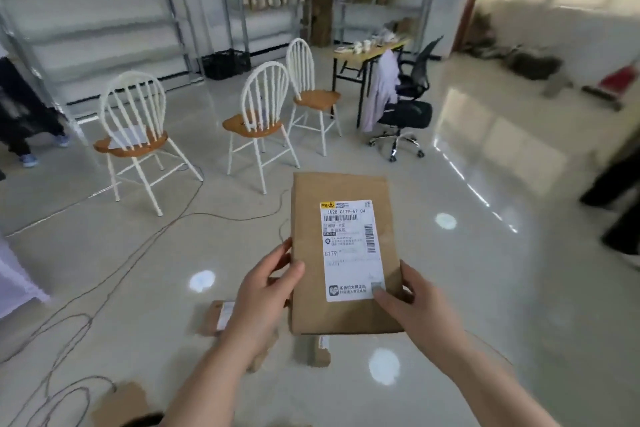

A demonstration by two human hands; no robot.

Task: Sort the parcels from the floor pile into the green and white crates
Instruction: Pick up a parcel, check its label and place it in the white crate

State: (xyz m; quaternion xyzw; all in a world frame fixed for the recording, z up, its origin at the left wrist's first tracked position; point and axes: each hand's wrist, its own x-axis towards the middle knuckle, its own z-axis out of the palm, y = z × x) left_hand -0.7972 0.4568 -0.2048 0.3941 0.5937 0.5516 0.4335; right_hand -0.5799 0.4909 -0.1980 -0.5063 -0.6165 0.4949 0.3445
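Both hands grasped 1 brown parcel [343, 253], label up, above the floor: the left hand [263, 291] pinched its left edge, the right hand [412, 302] its lower right corner. Below it, 3 floor parcels [216, 317] lay partly hidden by the arms, 1 half cut off. 3 white chairs [135, 121] stood beyond, with open floor [485, 288] to the right.

Three white chairs [263, 107] near an office chair [407, 107].

— Where does the view sit?
— On the person's head, facing forward and down, wide-angle. The held parcel [341, 253] is close below; the chairs [251, 123] stand farther off across the floor [485, 288].
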